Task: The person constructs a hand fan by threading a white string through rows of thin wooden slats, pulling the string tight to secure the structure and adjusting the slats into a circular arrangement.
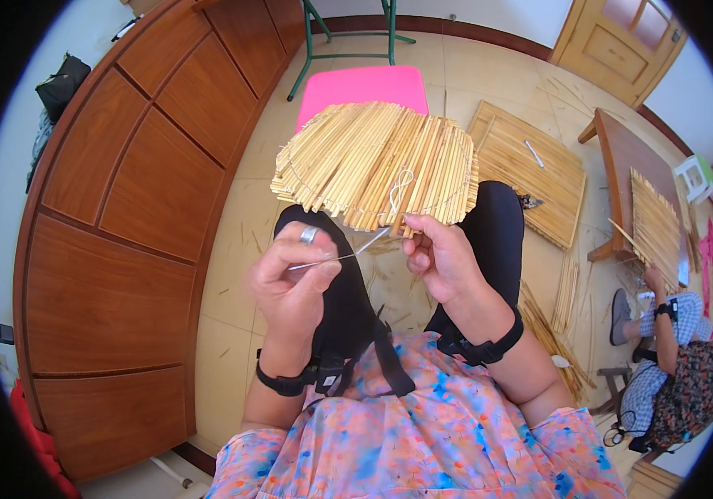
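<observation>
A rounded mat of straw-coloured stalks is in front of me above my knees, stitched with thread along its rim. My right hand pinches its near edge between thumb and fingers. A loop of white thread lies on top of the stalks close to that grip. To the left, my left hand, wearing a ring, holds a thin needle between thumb and forefinger. White thread stretches from the needle up to the mat's near edge. Whether the mat rests on my legs is hidden.
Beyond the mat is a pink seat. Wooden cabinets line the left. On the floor at right lie a square board and loose stalks. A co-worker sits far right, holding another stalk mat by a low table.
</observation>
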{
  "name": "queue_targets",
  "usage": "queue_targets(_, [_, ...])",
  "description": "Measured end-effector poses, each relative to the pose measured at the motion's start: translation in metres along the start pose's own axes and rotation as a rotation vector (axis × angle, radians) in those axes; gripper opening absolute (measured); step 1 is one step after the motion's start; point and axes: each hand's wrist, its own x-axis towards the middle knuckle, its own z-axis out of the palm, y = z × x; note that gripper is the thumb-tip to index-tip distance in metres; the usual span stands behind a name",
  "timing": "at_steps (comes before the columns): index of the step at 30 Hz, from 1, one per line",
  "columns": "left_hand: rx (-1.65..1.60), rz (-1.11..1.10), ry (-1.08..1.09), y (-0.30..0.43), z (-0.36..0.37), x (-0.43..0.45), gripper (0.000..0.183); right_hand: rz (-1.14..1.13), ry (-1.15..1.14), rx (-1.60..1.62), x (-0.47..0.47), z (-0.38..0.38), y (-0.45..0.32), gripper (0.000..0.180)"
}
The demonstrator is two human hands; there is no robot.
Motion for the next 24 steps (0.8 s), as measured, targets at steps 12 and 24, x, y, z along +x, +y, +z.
queue_targets(12, [0.672, -0.321, -0.205, -0.016, -0.02, -0.05, 0.008, 0.021, -0.002, 0.03, -0.003, -0.016, 0.001, 0.01])
queue_targets(24, [0.587, -0.747, 0.192, -0.008, -0.15, -0.086, 0.018, 0.032, -0.041, 0.042, -0.004, -0.01, 0.023, 0.019])
